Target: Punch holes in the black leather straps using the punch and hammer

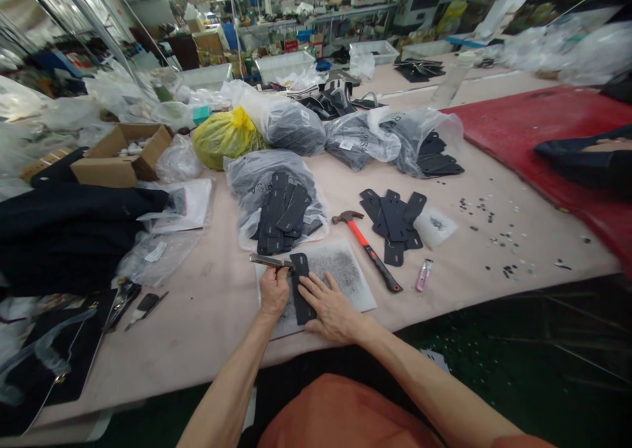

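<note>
My left hand [275, 293] is closed around a narrow metal tool [269, 261], whose exact kind I cannot make out. One end of this tool meets the upper left edge of a black strip with a slot [302, 297]. Fingers outstretched, my right hand [336, 306] rests on the strip's right side. Beneath them lies a white board with a dark speckled patch [363, 289]. Just right of the board is a claw hammer [368, 247] with a red and black handle. More black strips [395, 218] are piled beyond it.
An open plastic bag of black strips [284, 211] stands behind the board. A small pink-handled tool [424, 275] lies near the front edge. Small black pieces [508, 270] are scattered at right. Dark fabric [64, 231] and a cardboard box [121, 155] occupy the left.
</note>
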Available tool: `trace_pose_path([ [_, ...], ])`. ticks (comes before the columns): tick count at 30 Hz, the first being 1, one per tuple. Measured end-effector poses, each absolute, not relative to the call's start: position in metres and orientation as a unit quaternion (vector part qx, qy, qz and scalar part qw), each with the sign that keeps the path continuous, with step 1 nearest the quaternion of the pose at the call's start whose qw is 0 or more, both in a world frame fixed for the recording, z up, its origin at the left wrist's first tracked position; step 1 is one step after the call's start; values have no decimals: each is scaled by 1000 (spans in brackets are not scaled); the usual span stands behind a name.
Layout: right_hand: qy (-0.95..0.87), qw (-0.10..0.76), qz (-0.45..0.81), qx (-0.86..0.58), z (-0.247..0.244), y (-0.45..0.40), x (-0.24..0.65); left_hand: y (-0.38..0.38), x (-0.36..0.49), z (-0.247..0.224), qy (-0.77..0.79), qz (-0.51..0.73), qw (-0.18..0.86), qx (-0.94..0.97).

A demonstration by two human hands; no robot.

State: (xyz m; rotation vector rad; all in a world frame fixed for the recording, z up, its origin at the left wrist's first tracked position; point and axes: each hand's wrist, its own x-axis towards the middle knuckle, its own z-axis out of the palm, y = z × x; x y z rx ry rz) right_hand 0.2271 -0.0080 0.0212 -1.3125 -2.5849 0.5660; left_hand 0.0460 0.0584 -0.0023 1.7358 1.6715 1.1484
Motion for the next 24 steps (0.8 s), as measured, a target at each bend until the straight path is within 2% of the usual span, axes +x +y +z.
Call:
trace_pose_path([
  [6, -866, 109, 135, -470, 12, 31, 229, 45, 42, -3, 587, 415, 276, 638],
  [11, -877, 128, 141, -441, 9, 66, 234, 40, 44, -5, 570, 400, 292, 656],
  [19, -842, 184, 155, -483, 7, 41, 235, 49, 44, -9, 563, 394, 308, 659],
  [24, -812, 179, 186, -524, 6, 48, 230, 58, 50, -7, 549, 382, 319, 671],
])
